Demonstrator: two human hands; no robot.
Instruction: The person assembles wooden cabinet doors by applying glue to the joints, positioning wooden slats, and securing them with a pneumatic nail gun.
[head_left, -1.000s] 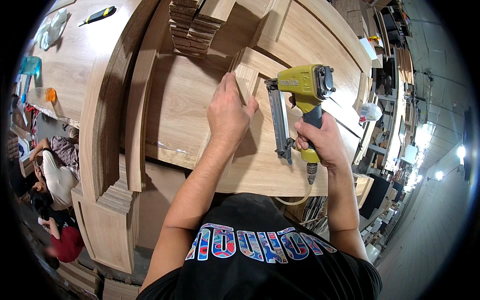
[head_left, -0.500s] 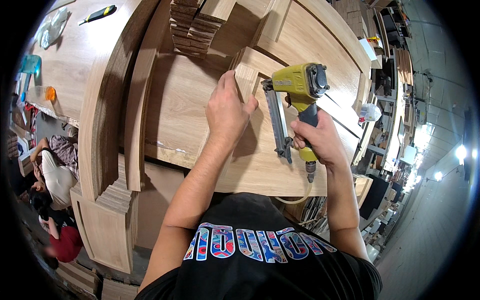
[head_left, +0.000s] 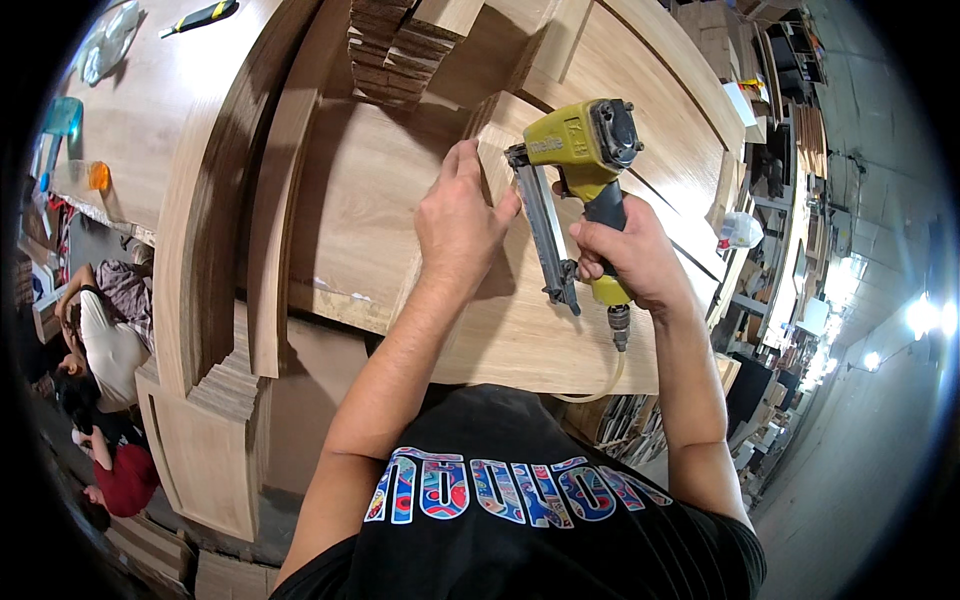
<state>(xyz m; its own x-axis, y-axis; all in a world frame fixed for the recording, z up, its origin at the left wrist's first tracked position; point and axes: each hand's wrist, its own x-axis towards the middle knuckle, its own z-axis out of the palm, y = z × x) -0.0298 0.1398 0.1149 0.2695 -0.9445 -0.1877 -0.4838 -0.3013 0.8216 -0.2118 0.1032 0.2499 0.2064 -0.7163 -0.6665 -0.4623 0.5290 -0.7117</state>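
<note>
Nail gun (head_left: pixel 580 140) in my right hand (head_left: pixel 640 258), over the wooden panel (head_left: pixel 540 362).
Right fingers wrapped round its grip; left hand (head_left: pixel 460 222), thumb spread, clasps the wooden strip (head_left: pixel 491 168) near the gun's nose.

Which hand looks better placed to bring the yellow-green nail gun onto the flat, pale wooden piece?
Probably the right hand: it grasps the yellow-green nail gun by its black handle, nose near the flat, pale wooden piece. The left hand rests against that piece, holding no tool.
</note>
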